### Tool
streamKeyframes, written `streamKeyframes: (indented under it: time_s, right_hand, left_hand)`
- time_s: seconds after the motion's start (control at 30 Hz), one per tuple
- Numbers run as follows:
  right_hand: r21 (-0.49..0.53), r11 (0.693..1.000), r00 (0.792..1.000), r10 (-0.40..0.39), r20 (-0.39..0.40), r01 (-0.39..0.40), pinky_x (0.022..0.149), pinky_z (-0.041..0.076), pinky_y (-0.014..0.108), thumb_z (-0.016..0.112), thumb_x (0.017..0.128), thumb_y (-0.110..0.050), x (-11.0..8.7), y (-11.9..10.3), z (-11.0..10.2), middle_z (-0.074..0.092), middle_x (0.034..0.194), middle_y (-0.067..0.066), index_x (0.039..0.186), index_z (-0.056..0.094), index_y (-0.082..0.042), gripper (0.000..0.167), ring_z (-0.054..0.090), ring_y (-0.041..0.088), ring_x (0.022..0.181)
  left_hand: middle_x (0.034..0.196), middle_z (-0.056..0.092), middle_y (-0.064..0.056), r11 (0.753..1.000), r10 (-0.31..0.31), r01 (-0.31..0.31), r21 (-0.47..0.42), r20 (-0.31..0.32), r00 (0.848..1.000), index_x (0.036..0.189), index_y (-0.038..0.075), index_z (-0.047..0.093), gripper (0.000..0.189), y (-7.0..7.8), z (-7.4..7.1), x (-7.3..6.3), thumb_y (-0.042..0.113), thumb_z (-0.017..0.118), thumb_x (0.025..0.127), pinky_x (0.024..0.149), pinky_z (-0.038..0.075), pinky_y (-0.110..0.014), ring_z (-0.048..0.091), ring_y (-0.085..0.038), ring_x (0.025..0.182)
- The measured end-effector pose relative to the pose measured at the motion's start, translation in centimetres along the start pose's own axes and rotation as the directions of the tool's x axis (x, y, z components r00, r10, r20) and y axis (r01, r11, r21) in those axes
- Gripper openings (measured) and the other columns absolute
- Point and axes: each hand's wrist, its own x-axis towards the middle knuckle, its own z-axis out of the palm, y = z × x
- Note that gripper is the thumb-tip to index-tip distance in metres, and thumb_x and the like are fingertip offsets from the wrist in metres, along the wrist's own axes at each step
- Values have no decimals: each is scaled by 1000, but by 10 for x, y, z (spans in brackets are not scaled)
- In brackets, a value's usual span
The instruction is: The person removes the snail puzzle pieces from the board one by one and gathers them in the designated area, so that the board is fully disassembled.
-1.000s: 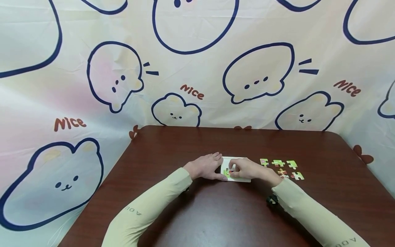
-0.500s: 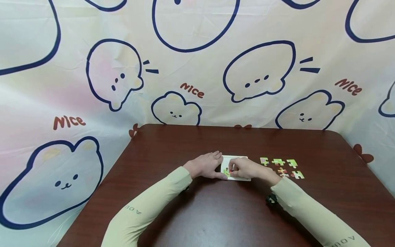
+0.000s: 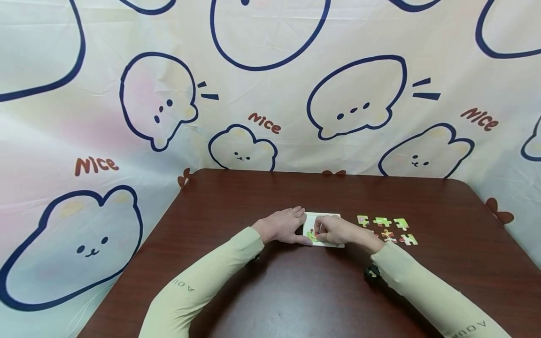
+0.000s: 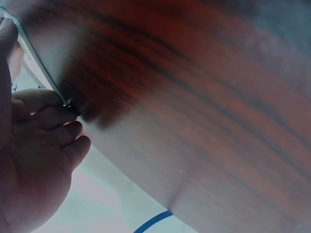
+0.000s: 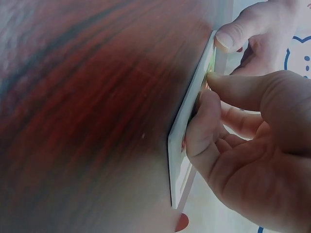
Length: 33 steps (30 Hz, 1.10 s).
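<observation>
A small white puzzle tray (image 3: 310, 219) lies on the table with green and red puzzle pieces (image 3: 310, 237) fitted in its near left part. My left hand (image 3: 284, 226) spans the tray's left edge, fingers extended toward the far corner and thumb on the near corner. The left wrist view has its fingertips against the tray's rim (image 4: 43, 68). Over the middle of the tray, my right hand (image 3: 336, 229) pinches a puzzle piece between bent thumb and index finger, low against the tray (image 5: 176, 141); the fingers hide most of that piece.
Right of the tray lie several loose puzzle pieces (image 3: 382, 221) in two rows, one partly hidden by the right wrist. The brown table (image 3: 270, 286) runs back to a patterned cloth wall (image 3: 291, 155).
Both hands stay at the tray, the right fingers shifting only very slightly over the same spot. The loose pieces lie as before.
</observation>
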Motion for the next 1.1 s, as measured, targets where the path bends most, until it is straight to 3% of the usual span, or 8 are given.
streamKeyframes:
  time_s: [0.53,0.83,1.1]
  right_hand:
    - [79,997,999,-1,48,-3,47,43,23,59,96,-6,-4,-5,-5,54,64,0,92,52,-9,8,50,10,50]
    - [170,985,998,3,56,-13,45,43,22,46,100,0,-3,-5,-3,52,64,3,89,49,-4,12,49,12,49]
    - [199,980,996,-3,84,-14,48,47,24,48,101,-4,-5,-9,-7,53,66,3,90,49,-3,11,51,13,52]
  left_hand:
    - [160,30,-15,1000,-3,3,-7,23,1000,151,6,36,95,-1,-1,1,77,42,88,122,25,-35,24,-24,151]
    - [159,32,-16,1000,11,-11,0,8,1000,150,4,36,96,0,1,-1,76,43,88,121,27,-35,26,-26,150]
    - [159,32,-16,1000,9,-9,7,7,1000,150,4,36,95,-1,1,0,76,43,88,122,26,-35,25,-26,151]
